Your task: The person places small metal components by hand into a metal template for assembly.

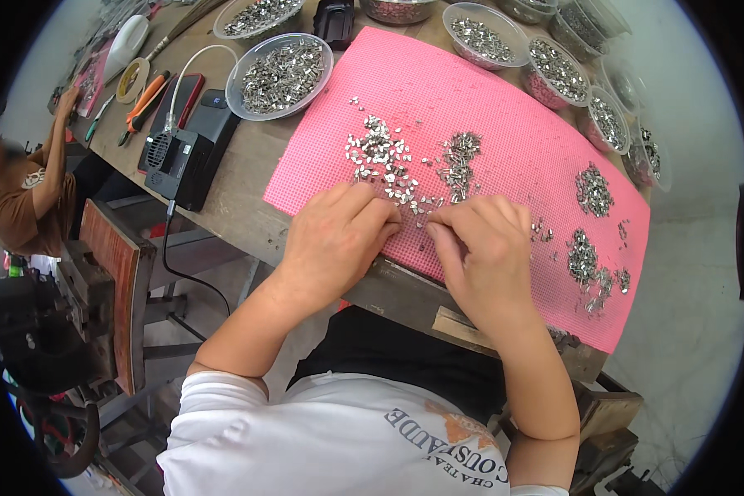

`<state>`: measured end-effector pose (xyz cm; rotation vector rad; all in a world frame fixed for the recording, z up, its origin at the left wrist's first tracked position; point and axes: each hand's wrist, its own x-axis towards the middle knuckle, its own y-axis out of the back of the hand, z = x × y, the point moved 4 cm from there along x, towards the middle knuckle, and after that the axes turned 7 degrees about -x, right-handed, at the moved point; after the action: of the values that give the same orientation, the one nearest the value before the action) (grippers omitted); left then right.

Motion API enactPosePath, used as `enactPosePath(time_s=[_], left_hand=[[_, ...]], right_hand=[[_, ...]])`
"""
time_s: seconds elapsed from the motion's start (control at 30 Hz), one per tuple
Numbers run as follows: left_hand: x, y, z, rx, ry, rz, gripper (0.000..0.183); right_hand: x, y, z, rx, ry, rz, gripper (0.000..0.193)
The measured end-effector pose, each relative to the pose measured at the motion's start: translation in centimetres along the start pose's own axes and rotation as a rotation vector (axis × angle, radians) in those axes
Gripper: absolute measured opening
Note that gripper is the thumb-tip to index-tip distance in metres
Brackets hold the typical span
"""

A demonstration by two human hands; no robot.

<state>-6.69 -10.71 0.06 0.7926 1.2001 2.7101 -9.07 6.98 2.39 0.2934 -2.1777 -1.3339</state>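
Note:
My left hand (339, 236) is at the near edge of a pink textured mat (521, 149), its fingers curled and bent together. Close by on the right, my right hand (489, 252) has thumb and forefinger pinched. Anything between the fingertips of either hand is too small or hidden to name. Just beyond my left hand lies a loose pile of small shiny metal pieces (380, 149). A darker pile of small metal parts (460, 161) sits beyond my right hand. Further right on the mat are more little heaps of metal parts (593, 190).
Clear plastic bowls of metal parts (238, 93) stand along the far side, more of them (558, 70) at the right. Left of the mat are a black device (186, 161) with a cable and orange-handled pliers (146, 103). Another person (37, 190) sits at far left.

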Motion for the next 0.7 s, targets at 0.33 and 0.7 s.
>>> enactPosePath(time_s=[0.33,0.7], left_hand=[[-1.0,2.0,-1.6,-0.355,0.184,0.057,0.026],[-2.5,4.2,-3.6,-0.288,0.33,0.14,0.023]], right_hand=[[1.9,-1.6,-1.2,-0.135,0.002,-0.006,0.009],[2.4,-2.7,-2.2,-0.348,0.09,0.013,0.01]])
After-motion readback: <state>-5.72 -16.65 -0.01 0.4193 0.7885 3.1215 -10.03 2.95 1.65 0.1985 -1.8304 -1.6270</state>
